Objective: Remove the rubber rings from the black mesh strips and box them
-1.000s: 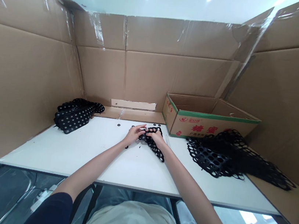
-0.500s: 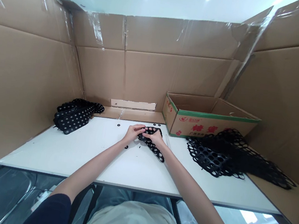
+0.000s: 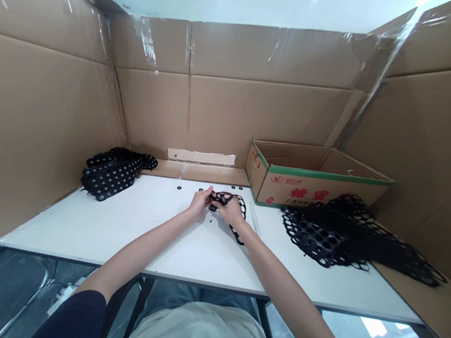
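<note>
Between my two hands is a black perforated sheet piece point(image 3: 223, 196) full of round holes, above the middle of the white table point(image 3: 124, 233). My left hand point(image 3: 200, 203) has its fingers closed on the left end of the piece. My right hand point(image 3: 232, 211) pinches it a little further right, and a ladder-like strip of the piece hangs down behind that wrist toward the table. A small black disc point(image 3: 213, 208) shows just under the fingers. Small black rings point(image 3: 179, 187) lie scattered on the tabletop around the hands.
At the left lies a pile of black dotted sheets point(image 3: 109, 178). On the right, a tangled heap of black sheets with open holes point(image 3: 333, 237) leans against an open cardboard box point(image 3: 273, 189) with green edges. Tall cardboard walls point(image 3: 225, 107) enclose the table's back and sides.
The held piece has turned and bunched up, with its lower strip now more behind my right wrist. My left fingers point more upward. Both piles and the box stay where they were.
</note>
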The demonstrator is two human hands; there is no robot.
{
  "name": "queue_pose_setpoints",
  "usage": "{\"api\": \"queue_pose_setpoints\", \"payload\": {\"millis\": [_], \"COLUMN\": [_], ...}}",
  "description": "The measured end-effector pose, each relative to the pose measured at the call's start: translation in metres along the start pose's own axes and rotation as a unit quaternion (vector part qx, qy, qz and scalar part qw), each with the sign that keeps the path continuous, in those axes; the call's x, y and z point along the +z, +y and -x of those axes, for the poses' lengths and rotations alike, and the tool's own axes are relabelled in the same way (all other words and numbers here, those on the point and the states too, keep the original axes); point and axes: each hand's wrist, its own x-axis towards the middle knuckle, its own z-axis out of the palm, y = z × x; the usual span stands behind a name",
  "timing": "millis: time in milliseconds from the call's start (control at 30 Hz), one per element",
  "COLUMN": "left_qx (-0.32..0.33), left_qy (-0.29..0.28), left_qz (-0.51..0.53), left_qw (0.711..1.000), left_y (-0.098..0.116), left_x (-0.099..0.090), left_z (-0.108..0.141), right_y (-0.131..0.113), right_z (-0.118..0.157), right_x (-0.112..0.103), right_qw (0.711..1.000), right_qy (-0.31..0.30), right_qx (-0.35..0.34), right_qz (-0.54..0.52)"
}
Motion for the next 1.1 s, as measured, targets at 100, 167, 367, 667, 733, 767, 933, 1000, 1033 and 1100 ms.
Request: {"api": "queue_pose_setpoints", "payload": {"millis": [100, 167, 367, 667, 733, 767, 933, 1000, 1033, 1100], "left_qx": [-0.049, -0.071, -0.133, 0.036, 0.076, 0.102, 0.216, 0.246, 0.261, 0.297], "left_qy": [0.060, 0.079, 0.047, -0.011, -0.029, -0.039, -0.090, -0.066, -0.043, -0.009], "left_qz": [0.011, 0.000, -0.004, -0.154, -0.213, -0.250, -0.435, -0.483, -0.496, -0.497], "left_qw": [0.997, 0.994, 0.990, 0.987, 0.974, 0.962, 0.869, 0.838, 0.827, 0.815], "left_y": [-0.001, -0.002, 0.000, 0.011, 0.010, 0.010, 0.006, 0.007, 0.009, 0.015], "left_x": [-0.002, -0.005, -0.013, -0.018, -0.019, -0.020, -0.022, -0.020, -0.019, -0.016], "left_z": [0.000, -0.001, -0.007, -0.011, -0.012, -0.012, -0.008, -0.006, -0.004, 0.000], "right_y": [-0.004, -0.003, -0.004, 0.005, 0.013, 0.016, 0.029, 0.030, 0.030, 0.028], "right_z": [0.002, 0.003, 0.005, -0.004, -0.007, -0.008, -0.007, -0.006, -0.006, -0.005], "right_x": [0.006, 0.008, 0.013, 0.003, -0.002, -0.004, -0.006, -0.006, -0.007, -0.010], "right_qw": [0.995, 0.994, 0.990, 0.953, 0.946, 0.945, 0.940, 0.928, 0.921, 0.908], "right_qy": [-0.060, -0.069, -0.090, 0.014, 0.034, 0.038, 0.029, 0.038, 0.047, 0.062], "right_qx": [-0.041, -0.050, -0.085, 0.138, 0.166, 0.178, 0.239, 0.272, 0.293, 0.326], "right_qz": [0.063, 0.066, -0.060, -0.268, -0.278, -0.274, -0.243, -0.251, -0.253, -0.254]}}
